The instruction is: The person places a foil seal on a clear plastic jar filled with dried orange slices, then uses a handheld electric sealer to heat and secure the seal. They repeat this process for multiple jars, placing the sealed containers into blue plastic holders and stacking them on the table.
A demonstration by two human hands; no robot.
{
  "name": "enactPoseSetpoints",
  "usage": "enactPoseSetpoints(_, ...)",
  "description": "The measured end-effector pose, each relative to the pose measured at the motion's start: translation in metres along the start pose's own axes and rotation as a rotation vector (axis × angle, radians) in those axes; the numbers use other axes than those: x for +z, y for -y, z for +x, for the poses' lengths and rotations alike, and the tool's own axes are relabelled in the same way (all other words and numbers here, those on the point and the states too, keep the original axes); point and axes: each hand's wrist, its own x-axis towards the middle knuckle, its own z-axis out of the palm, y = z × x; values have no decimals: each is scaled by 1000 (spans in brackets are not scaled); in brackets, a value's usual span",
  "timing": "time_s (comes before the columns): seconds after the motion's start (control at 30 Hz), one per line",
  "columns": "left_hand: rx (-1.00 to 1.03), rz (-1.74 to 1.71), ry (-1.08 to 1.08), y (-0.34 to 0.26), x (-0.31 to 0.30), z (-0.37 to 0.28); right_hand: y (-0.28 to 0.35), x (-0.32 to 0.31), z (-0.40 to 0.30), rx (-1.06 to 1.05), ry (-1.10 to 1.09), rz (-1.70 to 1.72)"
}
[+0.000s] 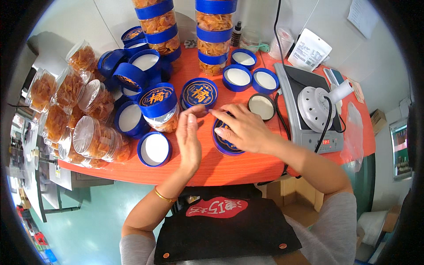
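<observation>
My left hand (190, 142) is raised over the table, thumb up and fingers stretched to the right, with nothing visible in it. My right hand (246, 129) is spread above a blue lid with gold print (227, 148), covering much of it; whether it touches the lid is unclear. The fingertips of both hands nearly meet. Just beyond them stands a blue-lidded container (199, 91). Left of my left hand is a clear jar of orange dried pieces (162, 121), its blue lid (158, 99) tilted. A blue lid with a white inside (154, 149) lies near the table's front edge.
Filled clear jars (94, 137) are heaped at the left beside piled blue lids (129, 74). Two stacks of blue-lidded jars (214, 48) stand behind. Upturned lids (237, 78) and a dark-rimmed lid (261, 106) lie rightward. A hair dryer (314, 107) rests on an induction cooker (309, 140) with cords.
</observation>
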Motion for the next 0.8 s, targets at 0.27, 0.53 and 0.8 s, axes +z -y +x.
enactPoseSetpoints(0.27, -210, -507, 179, 65, 15, -15, -9, 19, -1, 41, -175, 55)
enactPoseSetpoints(0.53, -278, -418, 255, 65, -15, -26, -6, -19, -10, -181, 150, 211)
enactPoseSetpoints(0.8, -555, -567, 234, 53, -24, -16, -5, -33, -10, -51, 124, 176)
